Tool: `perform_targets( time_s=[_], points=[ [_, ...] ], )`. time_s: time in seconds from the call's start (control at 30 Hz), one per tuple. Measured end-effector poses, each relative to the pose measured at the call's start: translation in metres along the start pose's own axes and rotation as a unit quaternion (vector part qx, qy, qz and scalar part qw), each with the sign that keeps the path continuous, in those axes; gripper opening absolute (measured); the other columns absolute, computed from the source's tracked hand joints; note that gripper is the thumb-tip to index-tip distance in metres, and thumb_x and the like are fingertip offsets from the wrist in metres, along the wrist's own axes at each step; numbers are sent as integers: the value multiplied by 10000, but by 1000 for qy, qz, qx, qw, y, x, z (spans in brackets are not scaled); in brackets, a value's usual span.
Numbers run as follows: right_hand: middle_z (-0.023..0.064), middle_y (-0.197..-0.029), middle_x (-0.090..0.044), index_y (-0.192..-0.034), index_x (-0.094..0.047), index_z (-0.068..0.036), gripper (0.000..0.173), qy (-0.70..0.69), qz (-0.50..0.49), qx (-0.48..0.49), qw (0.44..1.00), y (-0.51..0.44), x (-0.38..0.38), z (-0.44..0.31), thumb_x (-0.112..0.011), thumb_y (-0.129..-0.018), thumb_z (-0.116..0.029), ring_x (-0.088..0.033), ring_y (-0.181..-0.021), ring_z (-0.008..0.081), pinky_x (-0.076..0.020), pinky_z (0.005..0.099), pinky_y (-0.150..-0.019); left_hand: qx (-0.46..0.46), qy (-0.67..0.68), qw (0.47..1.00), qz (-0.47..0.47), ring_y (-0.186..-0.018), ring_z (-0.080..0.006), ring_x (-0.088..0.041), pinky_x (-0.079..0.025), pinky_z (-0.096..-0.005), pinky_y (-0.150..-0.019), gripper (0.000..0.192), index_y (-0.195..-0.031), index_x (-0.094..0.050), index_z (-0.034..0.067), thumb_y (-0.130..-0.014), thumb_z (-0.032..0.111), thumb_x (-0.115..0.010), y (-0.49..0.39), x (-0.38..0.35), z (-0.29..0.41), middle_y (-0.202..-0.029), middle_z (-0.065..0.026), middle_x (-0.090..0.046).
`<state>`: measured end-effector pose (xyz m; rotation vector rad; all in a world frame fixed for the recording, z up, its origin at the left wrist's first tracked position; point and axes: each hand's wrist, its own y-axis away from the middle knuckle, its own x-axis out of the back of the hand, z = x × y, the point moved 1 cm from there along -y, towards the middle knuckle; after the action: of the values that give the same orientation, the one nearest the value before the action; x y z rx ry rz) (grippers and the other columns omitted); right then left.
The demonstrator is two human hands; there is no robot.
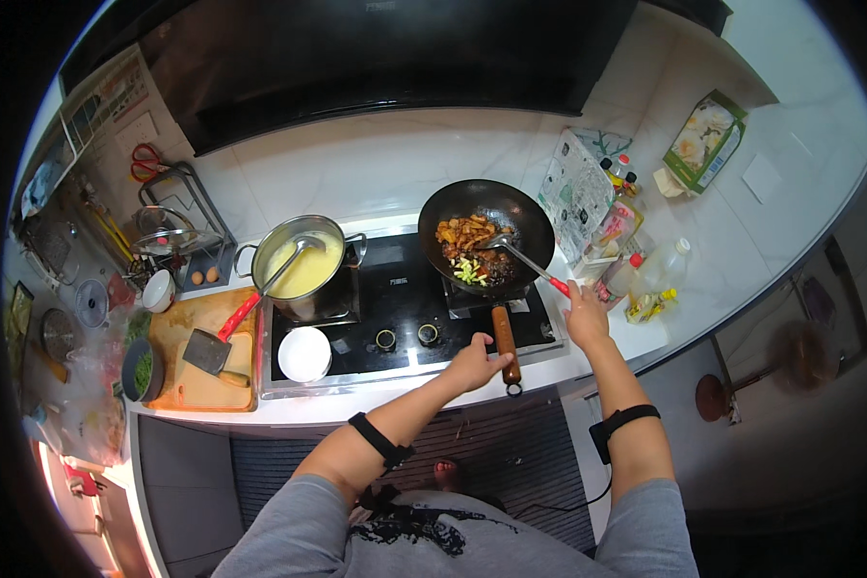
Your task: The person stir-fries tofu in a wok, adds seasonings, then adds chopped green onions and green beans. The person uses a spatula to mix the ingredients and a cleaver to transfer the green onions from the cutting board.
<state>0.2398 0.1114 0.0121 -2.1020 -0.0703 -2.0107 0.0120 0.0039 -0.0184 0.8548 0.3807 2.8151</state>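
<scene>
My right hand (pixel 585 312) grips the red handle of a metal spatula (pixel 526 261), whose head rests in the food inside a black wok (pixel 524 206). Browned meat pieces (pixel 466 233) and chopped pale-green vegetable pieces (pixel 469 272) lie in the wok with dark sauce. Beside the wok's wooden handle (pixel 504 336) is my left hand (pixel 480 361), its fingers apart and the thumb at the handle's left edge; it is not closed around it. On the left burner stands a steel pot (pixel 311 295) of yellow liquid, with a red-handled ladle (pixel 289 271) leaning in it.
A white bowl (pixel 304 354) sits at the cooktop's front left. Further left, a cleaver (pixel 208 352) lies on a cutting board (pixel 242 339), near a dark bowl of chopped greens (pixel 143 372). Several bottles (pixel 661 267) stand right of the wok, beside a foil splash guard (pixel 576 191).
</scene>
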Motion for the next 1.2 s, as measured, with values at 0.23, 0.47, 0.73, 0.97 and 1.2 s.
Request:
perform_targets(
  time_s=[0.23,0.47,0.73,0.97,1.2],
  points=[
    [171,-950,-640,-1288,-532,-293,441,-30,-42,63,997,-5,25,-8,-617,-859,-233,-638,-829,370,-512,451,-726,91,385,915,-76,-674,-191,-647,-509,-307,-488,435,-1161,-343,51,-863,166,-638,-9,-39,12,-811,-79,-560],
    [107,-835,-690,-1070,-702,-269,235,0,-18,58,998,17,130,27,-631,-847,-275,-654,-799,308,-505,442,-694,95,322,941,-35,-623,-145,-598,-444,-242,-475,520,-1258,-364,55,-794,47,-598,14,7,-13,-806,-58,-542],
    [131,-835,-685,-1045,-684,-201,197,-112,-28,104,988,13,63,-50,-594,-870,-219,-643,-769,356,-510,469,-696,35,356,929,-99,-730,-157,-618,-484,-242,-555,508,-1341,-326,65,-936,250,-568,23,20,-39,-931,-87,-594],
    [149,-864,-684,-1099,-660,-172,255,-138,-7,56,989,9,40,-60,-621,-848,-190,-644,-793,359,-508,453,-687,22,-169,969,181,-991,-346,-599,-484,-407,-855,443,-1228,-571,64,-874,325,-627,-6,58,-115,-1088,-192,-595],
    [118,-874,-684,-1151,-631,-199,296,-135,-21,37,990,17,40,-60,-619,-856,-188,-644,-796,340,-506,446,-694,63,-268,956,97,-1062,-366,-562,-484,-418,-883,526,-1250,-574,164,-789,379,-712,-65,46,-122,-1144,-205,-550]
  ],
)
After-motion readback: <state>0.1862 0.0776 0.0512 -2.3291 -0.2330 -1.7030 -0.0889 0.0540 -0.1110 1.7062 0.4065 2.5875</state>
